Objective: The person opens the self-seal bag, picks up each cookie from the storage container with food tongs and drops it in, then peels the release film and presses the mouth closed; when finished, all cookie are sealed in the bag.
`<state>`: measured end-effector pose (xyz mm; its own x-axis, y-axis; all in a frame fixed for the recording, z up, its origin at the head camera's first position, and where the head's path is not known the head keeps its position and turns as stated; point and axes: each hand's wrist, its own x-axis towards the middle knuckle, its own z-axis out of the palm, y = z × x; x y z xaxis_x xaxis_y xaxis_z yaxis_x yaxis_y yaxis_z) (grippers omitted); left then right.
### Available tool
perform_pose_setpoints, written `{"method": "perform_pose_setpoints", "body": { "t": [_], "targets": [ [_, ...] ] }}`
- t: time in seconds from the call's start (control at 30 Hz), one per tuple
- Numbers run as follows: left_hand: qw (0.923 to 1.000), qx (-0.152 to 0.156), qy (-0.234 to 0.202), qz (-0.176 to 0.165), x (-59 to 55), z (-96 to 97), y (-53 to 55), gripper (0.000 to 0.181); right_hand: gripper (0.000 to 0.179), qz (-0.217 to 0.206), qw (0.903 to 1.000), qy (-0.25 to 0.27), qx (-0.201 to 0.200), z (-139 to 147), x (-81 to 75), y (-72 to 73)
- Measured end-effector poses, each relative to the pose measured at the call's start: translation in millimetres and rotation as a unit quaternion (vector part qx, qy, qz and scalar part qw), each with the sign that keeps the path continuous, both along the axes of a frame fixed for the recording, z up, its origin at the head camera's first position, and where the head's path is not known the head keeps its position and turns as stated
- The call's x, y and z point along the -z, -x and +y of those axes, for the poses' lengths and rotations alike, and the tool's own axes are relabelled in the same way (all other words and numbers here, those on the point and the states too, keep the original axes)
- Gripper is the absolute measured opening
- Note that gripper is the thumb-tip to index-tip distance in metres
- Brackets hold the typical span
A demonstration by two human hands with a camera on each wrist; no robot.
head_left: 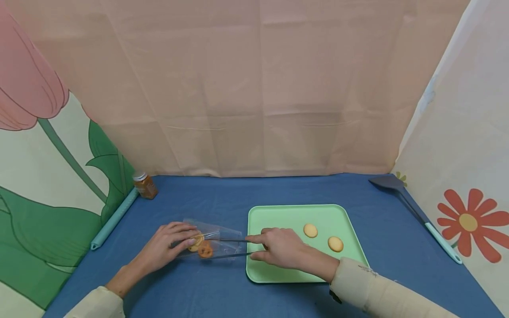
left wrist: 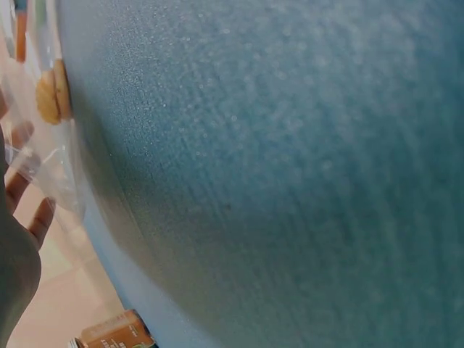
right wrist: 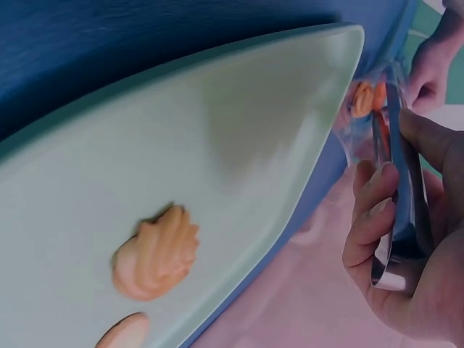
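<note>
A clear plastic bag [head_left: 230, 233] lies left of the tray, with a pale cookie [head_left: 195, 242] and a browner cookie [head_left: 205, 250] inside. My left hand [head_left: 175, 240] holds the bag at its left end, thumb and fingers about it. Metal tongs [right wrist: 410, 196] are gripped in my right hand [head_left: 282, 247], which is over the tray's left part. Their two arms stand apart and reach left into the bag around the browner cookie. On the light green tray [head_left: 278, 216] lie a round cookie [head_left: 310, 230] and another cookie [head_left: 336, 244]; one more is partly hidden by my right hand.
A small brown jar [head_left: 146, 186] with a silver lid stands at the back left, beside a turquoise roll [head_left: 115, 219]. Along the right edge lies a dark spatula [head_left: 411, 205] with a pale blue handle. Cloth walls bound the blue table [head_left: 191, 291] at back and sides.
</note>
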<state>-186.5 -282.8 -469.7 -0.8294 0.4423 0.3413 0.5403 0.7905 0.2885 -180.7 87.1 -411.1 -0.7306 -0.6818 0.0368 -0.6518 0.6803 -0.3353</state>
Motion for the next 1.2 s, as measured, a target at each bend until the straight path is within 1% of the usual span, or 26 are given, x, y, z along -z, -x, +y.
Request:
{"method": "perform_pose_setpoints", "body": {
  "t": [0.2,0.43,0.6,0.73,0.87,0.97,1.1,1.2],
  "targets": [
    [1.0,0.001,0.006,-0.002,-0.4,0.6,0.3,0.028,0.043,0.011,0.9999,0.002,-0.006,-12,0.2,2.5],
    [0.9999,0.009,0.002,0.004,0.0,0.3,1.1,0.029,0.044,0.028,0.9993,-0.022,-0.005,-25,1.7,4.9],
    [1.0,0.008,-0.001,-0.005,-1.0,0.6,1.1,0.03,0.043,0.037,0.999,-0.024,-0.008,-31,2.7,5.1],
    [1.0,0.007,-0.001,-0.005,-1.8,1.1,1.2,0.029,0.043,0.037,0.999,-0.023,-0.012,-36,3.4,5.6],
    [0.9999,0.013,-0.001,0.009,-1.9,1.7,1.4,0.029,0.043,0.043,0.9986,-0.029,-0.011,-39,4.1,6.3],
    [0.9998,0.014,0.0,0.016,-1.7,1.6,1.0,0.029,0.043,0.038,0.9986,-0.035,-0.01,-42,3.9,6.8],
    [0.9999,0.008,-0.004,0.01,-1.8,1.3,0.8,0.029,0.044,0.03,0.9987,-0.04,-0.012,-46,3.1,7.6],
    [0.9999,0.011,-0.004,0.01,-2.3,1.3,0.7,0.028,0.045,0.031,0.9986,-0.041,-0.012,-49,3.6,8.3]
  ]
}}
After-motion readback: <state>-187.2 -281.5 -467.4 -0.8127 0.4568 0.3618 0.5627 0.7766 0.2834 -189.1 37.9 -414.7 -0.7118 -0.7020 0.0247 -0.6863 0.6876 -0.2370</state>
